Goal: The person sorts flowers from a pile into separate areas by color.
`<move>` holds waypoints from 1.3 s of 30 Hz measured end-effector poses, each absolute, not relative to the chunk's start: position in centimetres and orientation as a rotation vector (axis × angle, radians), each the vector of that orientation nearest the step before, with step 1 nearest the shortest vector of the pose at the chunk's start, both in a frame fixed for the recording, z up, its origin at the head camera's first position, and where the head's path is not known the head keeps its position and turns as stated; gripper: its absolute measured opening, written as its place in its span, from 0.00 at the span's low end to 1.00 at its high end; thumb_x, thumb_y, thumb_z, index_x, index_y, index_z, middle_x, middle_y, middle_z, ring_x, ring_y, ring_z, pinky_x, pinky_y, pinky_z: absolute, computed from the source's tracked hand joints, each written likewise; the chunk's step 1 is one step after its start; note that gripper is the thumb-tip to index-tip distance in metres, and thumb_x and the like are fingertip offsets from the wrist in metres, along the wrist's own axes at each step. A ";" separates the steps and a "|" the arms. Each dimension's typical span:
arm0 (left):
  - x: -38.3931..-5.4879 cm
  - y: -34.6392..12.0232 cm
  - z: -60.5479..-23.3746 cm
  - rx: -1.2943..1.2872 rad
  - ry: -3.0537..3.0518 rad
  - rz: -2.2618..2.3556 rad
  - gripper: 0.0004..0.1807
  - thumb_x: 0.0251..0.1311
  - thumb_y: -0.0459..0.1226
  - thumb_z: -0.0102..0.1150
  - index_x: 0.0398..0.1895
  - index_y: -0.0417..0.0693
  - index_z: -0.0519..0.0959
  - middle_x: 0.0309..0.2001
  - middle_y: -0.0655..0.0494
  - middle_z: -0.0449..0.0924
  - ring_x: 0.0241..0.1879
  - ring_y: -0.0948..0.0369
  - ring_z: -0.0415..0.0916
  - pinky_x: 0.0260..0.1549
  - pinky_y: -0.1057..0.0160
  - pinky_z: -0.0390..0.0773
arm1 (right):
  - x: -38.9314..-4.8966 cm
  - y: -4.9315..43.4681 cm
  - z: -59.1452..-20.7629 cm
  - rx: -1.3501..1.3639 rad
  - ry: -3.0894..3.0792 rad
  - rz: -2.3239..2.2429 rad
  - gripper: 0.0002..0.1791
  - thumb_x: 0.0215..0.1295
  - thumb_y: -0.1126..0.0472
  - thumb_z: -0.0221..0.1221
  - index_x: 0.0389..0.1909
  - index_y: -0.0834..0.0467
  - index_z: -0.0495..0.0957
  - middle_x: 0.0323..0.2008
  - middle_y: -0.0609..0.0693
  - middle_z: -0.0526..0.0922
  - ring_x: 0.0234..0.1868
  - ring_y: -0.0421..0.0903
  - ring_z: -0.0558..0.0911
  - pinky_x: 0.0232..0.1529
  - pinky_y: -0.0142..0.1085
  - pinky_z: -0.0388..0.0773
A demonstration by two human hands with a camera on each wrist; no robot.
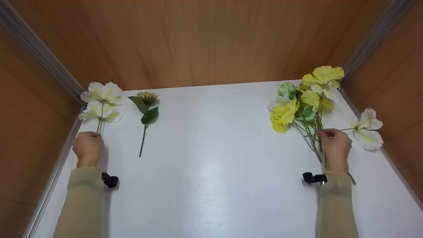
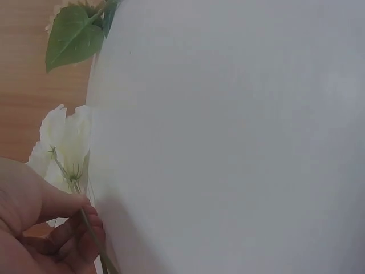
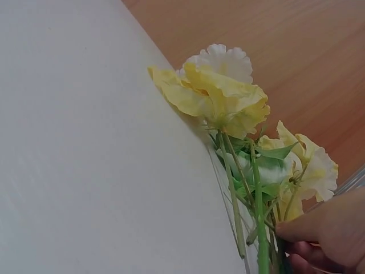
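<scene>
At the left, my left hand [image 1: 88,147] pinches green stem between thumb and fingers, below two white flowers [image 1: 102,94] with yellow-green centres. In the left wrist view the white flower [image 2: 71,137] rises just past the thumb. A brownish-yellow flower with dark green leaves [image 1: 150,115] lies to the right of that hand. On the right, my right hand [image 1: 336,145] pinches a flower stem at the edge of a bunch of yellow flowers [image 1: 284,114]; which bloom it belongs to is unclear. Another white flower [image 1: 369,137] lies right of this hand, its stem running toward the fingers.
A white tabletop [image 1: 211,158] spreads between the hands. Wooden panels [image 1: 211,43] enclose the back and both sides, with grey metal strips [image 1: 43,49] at the corners. Pale green flowers [image 1: 287,90] sit among the yellow ones, their stems crossing.
</scene>
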State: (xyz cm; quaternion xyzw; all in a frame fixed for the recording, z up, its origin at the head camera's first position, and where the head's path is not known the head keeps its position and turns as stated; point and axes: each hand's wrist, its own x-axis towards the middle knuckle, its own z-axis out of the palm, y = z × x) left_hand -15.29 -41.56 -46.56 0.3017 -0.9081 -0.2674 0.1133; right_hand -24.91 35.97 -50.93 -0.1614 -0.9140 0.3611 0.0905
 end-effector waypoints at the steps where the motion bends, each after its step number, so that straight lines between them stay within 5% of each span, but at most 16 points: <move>1: -15.2 -41.6 -46.6 0.887 -2.670 -0.777 0.20 0.74 0.32 0.51 0.57 0.25 0.84 0.58 0.27 0.83 0.61 0.27 0.75 0.64 0.32 0.70 | -24.9 36.0 -50.9 -0.485 -2.713 1.077 0.18 0.79 0.56 0.61 0.56 0.65 0.88 0.50 0.64 0.89 0.48 0.54 0.83 0.47 0.40 0.72; 11: -14.6 -41.7 -46.5 0.858 -2.671 -0.716 0.21 0.72 0.33 0.49 0.50 0.22 0.84 0.51 0.24 0.84 0.55 0.25 0.76 0.58 0.31 0.72 | -25.0 36.1 -50.7 -0.505 -2.726 1.091 0.20 0.79 0.55 0.60 0.56 0.67 0.88 0.50 0.64 0.89 0.49 0.57 0.83 0.48 0.42 0.73; 20: -14.0 -40.6 -45.1 0.962 -2.668 -0.784 0.24 0.74 0.38 0.51 0.56 0.22 0.82 0.56 0.24 0.82 0.58 0.27 0.75 0.62 0.32 0.71 | -25.3 36.7 -50.3 -0.525 -2.731 1.167 0.24 0.81 0.56 0.53 0.61 0.70 0.84 0.52 0.67 0.87 0.54 0.62 0.82 0.49 0.43 0.74; 25: -14.4 -39.0 -43.9 0.918 -2.555 -0.784 0.25 0.74 0.40 0.52 0.58 0.23 0.81 0.56 0.25 0.83 0.60 0.28 0.76 0.64 0.33 0.70 | -25.3 36.8 -48.8 -0.567 -2.668 1.304 0.26 0.83 0.53 0.52 0.66 0.69 0.81 0.47 0.57 0.85 0.44 0.45 0.81 0.44 0.33 0.74; 29: -15.1 -36.2 -42.5 0.841 -2.425 -0.845 0.22 0.73 0.39 0.55 0.54 0.27 0.85 0.49 0.30 0.87 0.56 0.34 0.80 0.62 0.38 0.72 | -25.4 36.1 -47.1 -0.598 -2.556 1.462 0.25 0.84 0.51 0.53 0.66 0.66 0.81 0.42 0.44 0.79 0.38 0.32 0.74 0.43 0.29 0.74; 39: -17.2 -24.6 -43.4 0.646 -2.314 -1.360 0.14 0.73 0.37 0.63 0.51 0.35 0.88 0.42 0.45 0.89 0.37 0.60 0.84 0.37 0.71 0.79 | -24.6 28.7 -43.8 -0.378 -2.318 1.804 0.21 0.85 0.58 0.56 0.67 0.69 0.77 0.48 0.46 0.79 0.47 0.38 0.77 0.46 0.25 0.77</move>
